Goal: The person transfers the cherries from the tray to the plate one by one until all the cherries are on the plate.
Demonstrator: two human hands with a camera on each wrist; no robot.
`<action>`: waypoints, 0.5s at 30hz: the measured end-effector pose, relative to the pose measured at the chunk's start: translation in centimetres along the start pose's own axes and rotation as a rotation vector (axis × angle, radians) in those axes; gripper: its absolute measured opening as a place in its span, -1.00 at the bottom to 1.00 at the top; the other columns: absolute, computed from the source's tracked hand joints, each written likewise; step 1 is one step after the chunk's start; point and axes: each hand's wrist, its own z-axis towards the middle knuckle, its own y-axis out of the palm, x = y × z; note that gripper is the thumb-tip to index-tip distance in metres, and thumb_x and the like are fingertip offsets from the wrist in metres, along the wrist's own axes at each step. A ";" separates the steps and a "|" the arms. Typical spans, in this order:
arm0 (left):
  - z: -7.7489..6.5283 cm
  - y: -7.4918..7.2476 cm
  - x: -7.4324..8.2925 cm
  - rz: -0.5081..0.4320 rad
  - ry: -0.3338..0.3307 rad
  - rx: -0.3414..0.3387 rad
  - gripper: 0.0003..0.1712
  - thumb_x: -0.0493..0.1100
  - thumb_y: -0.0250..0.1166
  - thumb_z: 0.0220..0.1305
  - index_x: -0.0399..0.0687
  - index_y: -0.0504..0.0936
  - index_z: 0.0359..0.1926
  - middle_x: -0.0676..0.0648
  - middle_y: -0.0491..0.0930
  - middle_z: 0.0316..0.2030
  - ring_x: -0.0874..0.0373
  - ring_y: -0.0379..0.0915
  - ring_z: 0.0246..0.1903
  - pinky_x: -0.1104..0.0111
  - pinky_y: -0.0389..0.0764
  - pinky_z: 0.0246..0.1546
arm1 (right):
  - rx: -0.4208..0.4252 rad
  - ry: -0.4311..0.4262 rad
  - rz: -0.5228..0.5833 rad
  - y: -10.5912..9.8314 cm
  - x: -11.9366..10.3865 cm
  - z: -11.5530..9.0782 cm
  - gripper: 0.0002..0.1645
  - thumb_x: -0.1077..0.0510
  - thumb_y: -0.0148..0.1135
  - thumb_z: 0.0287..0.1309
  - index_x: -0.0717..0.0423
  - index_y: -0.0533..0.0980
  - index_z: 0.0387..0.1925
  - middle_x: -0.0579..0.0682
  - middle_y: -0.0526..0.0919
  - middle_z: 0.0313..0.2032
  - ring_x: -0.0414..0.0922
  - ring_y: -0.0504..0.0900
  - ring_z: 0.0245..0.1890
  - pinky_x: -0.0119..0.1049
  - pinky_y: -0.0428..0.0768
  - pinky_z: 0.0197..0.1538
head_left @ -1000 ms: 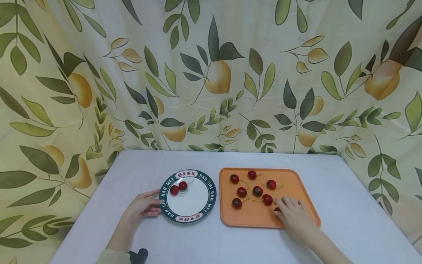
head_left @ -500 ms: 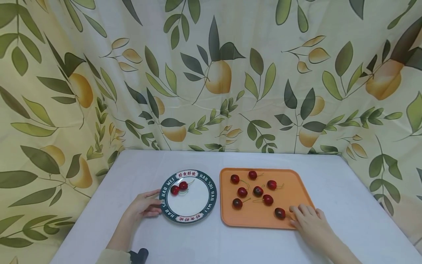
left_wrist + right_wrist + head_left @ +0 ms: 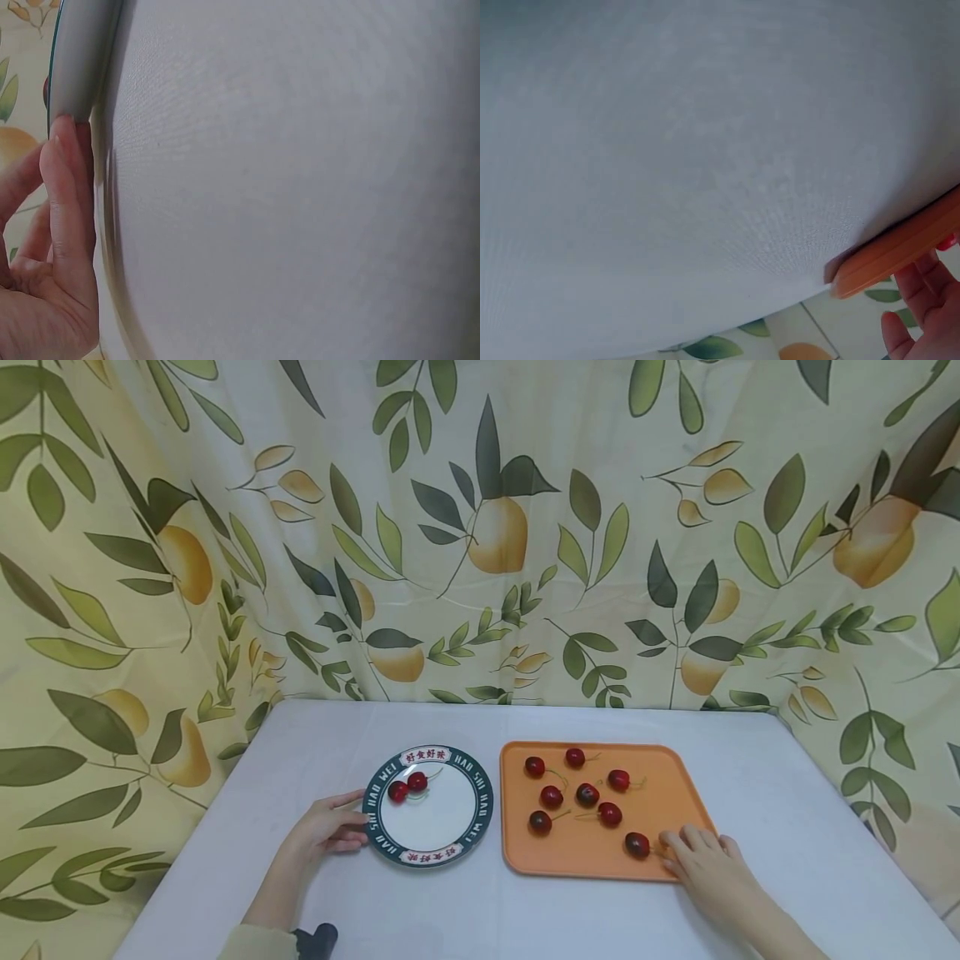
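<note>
My left hand [image 3: 327, 828] touches the left rim of a round white plate [image 3: 431, 835] with a dark green lettered border. On that plate lie two red cherries [image 3: 407, 786]. In the left wrist view, the fingers [image 3: 66, 187] meet the plate's outer side [image 3: 84, 67]. My right hand [image 3: 708, 870] rests at the near right corner of an orange tray [image 3: 600, 862], fingers loosely bent. Just left of its fingertips lies a dark red cherry [image 3: 637, 845]; its stem runs toward them, and their contact with it is unclear. Several more cherries [image 3: 587, 794] with stems are spread over the tray.
A white cloth [image 3: 465, 910] covers the table under plate and tray. Behind and to the left hangs a curtain [image 3: 450, 610] printed with leaves and fruit. A narrow strip of cloth separates plate from tray.
My right hand has drawn back rightward from the nearest cherry to the tray's corner, uncovering that cherry. It has stayed there over the last half second. Left hand and plate look unmoved.
</note>
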 end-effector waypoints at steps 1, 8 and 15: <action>0.0 0.0 0.0 -0.001 -0.001 0.002 -0.35 -0.33 0.25 0.07 -0.17 0.35 0.24 -0.14 0.64 -0.43 0.06 0.61 -0.57 0.29 0.68 -0.46 | 0.000 -0.004 -0.002 0.0 0.0 0.1 -0.68 -0.01 0.20 0.09 -0.02 0.40 -0.14 -0.06 0.30 -0.37 0.02 0.38 -0.25 0.15 0.34 -0.17; 0.0 0.0 0.0 0.000 -0.003 0.005 -0.36 -0.32 0.25 0.09 -0.16 0.35 0.24 -0.15 0.64 -0.41 0.06 0.61 -0.57 0.29 0.67 -0.46 | 0.024 -0.026 -0.002 0.2 -0.1 0.3 -0.76 0.02 0.22 0.07 -0.06 0.38 -0.25 -0.09 0.25 -0.42 -0.01 0.37 -0.28 0.09 0.34 -0.20; 0.2 0.0 -0.1 0.000 -0.007 0.008 -0.37 -0.32 0.25 0.09 -0.16 0.36 0.24 -0.16 0.65 -0.41 0.05 0.61 -0.57 0.28 0.67 -0.46 | 0.026 -0.048 -0.004 0.4 0.0 0.4 -0.80 0.12 0.22 0.06 -0.06 0.39 -0.27 -0.06 0.28 -0.39 0.02 0.38 -0.24 0.14 0.34 -0.17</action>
